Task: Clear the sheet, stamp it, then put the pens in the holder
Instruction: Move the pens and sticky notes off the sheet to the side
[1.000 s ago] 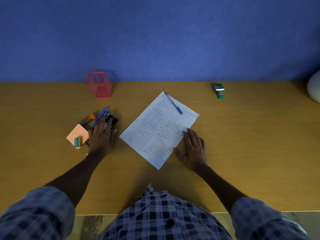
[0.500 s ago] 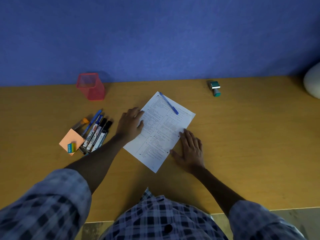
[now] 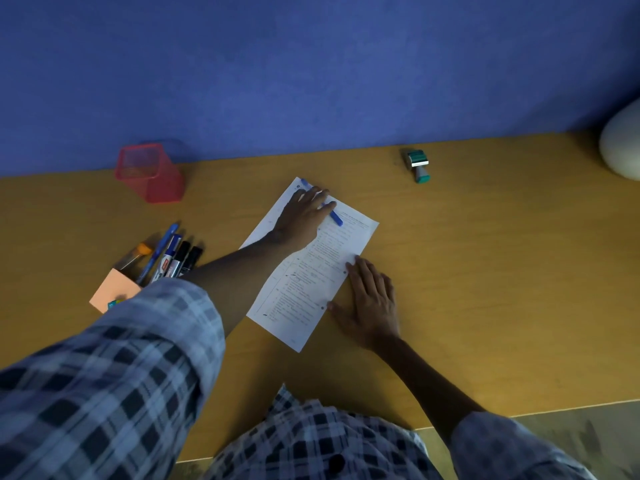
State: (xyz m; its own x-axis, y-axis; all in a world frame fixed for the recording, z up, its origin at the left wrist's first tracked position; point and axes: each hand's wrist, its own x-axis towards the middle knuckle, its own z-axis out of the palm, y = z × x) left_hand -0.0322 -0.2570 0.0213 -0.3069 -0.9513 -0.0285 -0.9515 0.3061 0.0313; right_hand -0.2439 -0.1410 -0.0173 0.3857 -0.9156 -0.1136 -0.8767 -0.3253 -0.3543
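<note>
A printed white sheet [image 3: 311, 271] lies tilted on the wooden desk [image 3: 485, 271]. A blue pen [image 3: 336, 218] lies across the sheet's far corner. My left hand [image 3: 303, 216] reaches over the sheet, and its straight fingers lie on the middle of that pen, hiding it there. My right hand [image 3: 372, 303] lies flat on the desk with its fingertips at the sheet's right edge. The red mesh pen holder [image 3: 152, 174] stands at the back left. A teal stamp [image 3: 418, 165] lies on its side at the back right.
Several pens and markers [image 3: 169, 258] lie side by side left of the sheet, next to an orange sticky pad [image 3: 110, 289] partly hidden by my left sleeve. A white rounded object [image 3: 623, 143] sits at the far right edge. A blue wall backs the desk.
My left hand has left the markers at the left and moved right and forward across the sheet onto the blue pen. My right hand has stayed at the sheet's edge.
</note>
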